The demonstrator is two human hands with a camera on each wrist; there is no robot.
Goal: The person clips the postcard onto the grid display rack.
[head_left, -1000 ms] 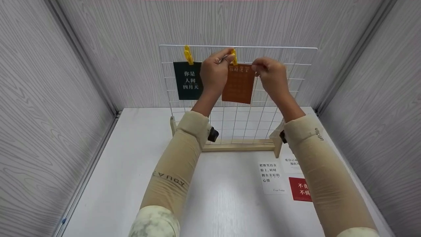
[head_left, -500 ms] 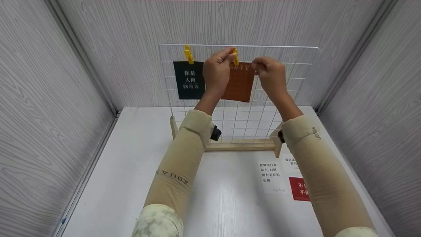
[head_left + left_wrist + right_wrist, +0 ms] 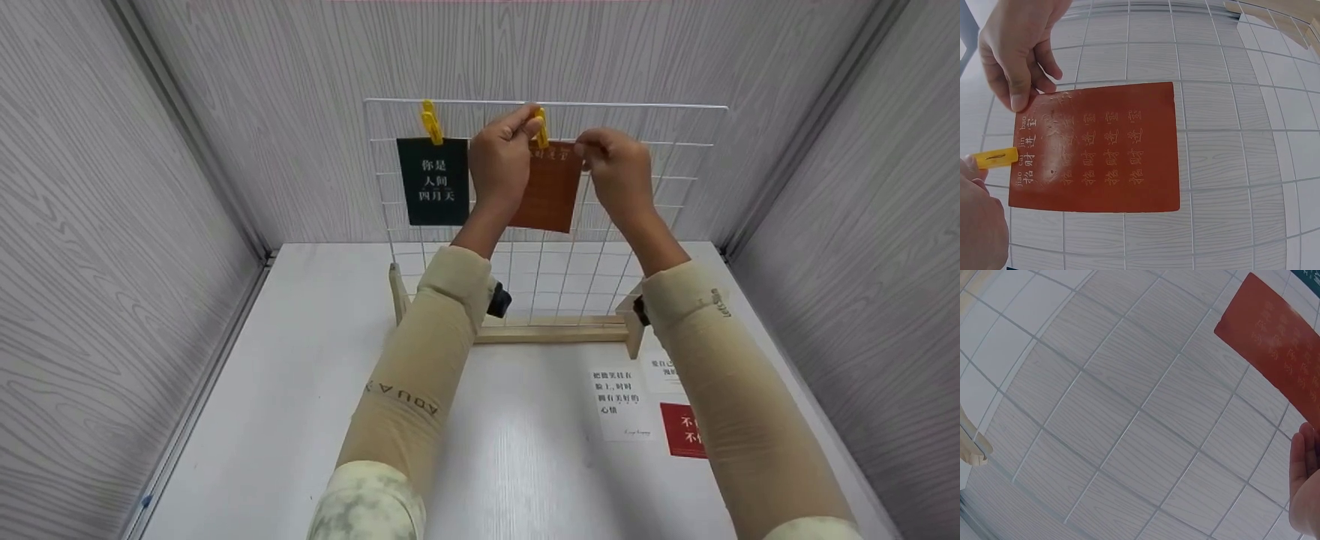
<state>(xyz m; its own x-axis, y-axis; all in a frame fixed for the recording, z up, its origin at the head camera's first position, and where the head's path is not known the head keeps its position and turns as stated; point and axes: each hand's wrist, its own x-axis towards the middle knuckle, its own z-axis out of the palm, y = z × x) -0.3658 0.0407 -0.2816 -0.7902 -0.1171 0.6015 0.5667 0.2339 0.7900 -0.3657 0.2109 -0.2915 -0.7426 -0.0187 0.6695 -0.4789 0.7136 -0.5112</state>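
Note:
A yellow clip (image 3: 542, 129) is pinched between the thumb and fingers of my left hand (image 3: 501, 161), at the top edge of a reddish-brown card (image 3: 551, 191). My right hand (image 3: 619, 165) pinches that card's upper right corner. Raised characters on the card (image 3: 1095, 149) show in the left wrist view, where the clip (image 3: 998, 158) meets its top edge near the middle. Behind the card stands a white wire grid (image 3: 600, 180). My left hand covers the card's left part in the head view.
On the grid's left side hangs a dark green card (image 3: 435, 184) under another yellow clip (image 3: 432, 121). A wooden base (image 3: 555, 331) carries the grid. White cards (image 3: 622, 412) and a red card (image 3: 682, 431) lie on the table at the right, partly behind my right arm.
My left hand and the yellow clip have shifted slightly right along the card's top edge, uncovering more of the green card. My right hand has barely moved.

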